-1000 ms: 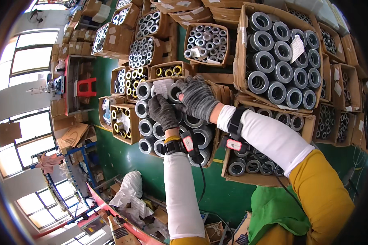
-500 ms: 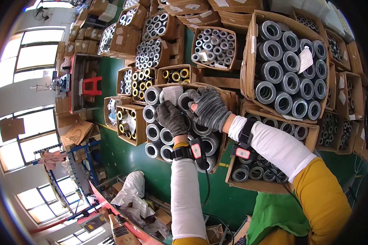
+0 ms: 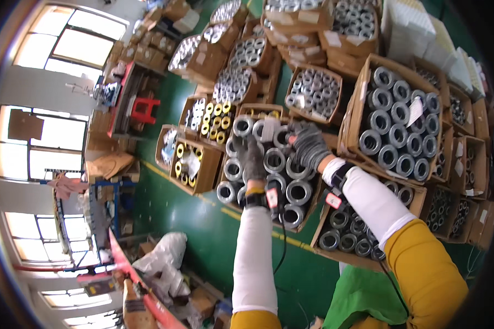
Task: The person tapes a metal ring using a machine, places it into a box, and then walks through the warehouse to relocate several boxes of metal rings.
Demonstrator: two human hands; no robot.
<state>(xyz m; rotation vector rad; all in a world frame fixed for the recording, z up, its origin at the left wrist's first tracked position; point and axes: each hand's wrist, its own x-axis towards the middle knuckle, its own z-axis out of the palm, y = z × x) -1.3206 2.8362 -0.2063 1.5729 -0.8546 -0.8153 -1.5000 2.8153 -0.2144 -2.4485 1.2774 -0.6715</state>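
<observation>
Both hands wear dark grey knit gloves and are over an open carton (image 3: pixel 223 171) packed with upright thick metal rings (image 3: pixel 274 160). My left hand (image 3: pixel 251 158) lies above the rings on the left side, fingers stretched forward and slightly apart, with no object visible in it. My right hand (image 3: pixel 308 147) is at the carton's far right, fingers curled in toward the thumb beside a metal ring (image 3: pixel 281 137). What those fingers close on is hidden. A pale paper slip (image 3: pixel 269 130) rests on the rings between the hands.
To the right stands a taller carton (image 3: pixel 354 123) of large rings, with another ring carton (image 3: pixel 326 253) below my right forearm. Yellow-rimmed parts fill a small carton (image 3: pixel 203 183) at left. A red stool (image 3: pixel 145 109) and white sacks (image 3: pixel 167 249) stand farther left.
The whole view has shifted, moving the cartons right and down in the picture. My right hand has drawn rightward from the paper slip, uncovering the ring beside it. The hands are farther apart.
</observation>
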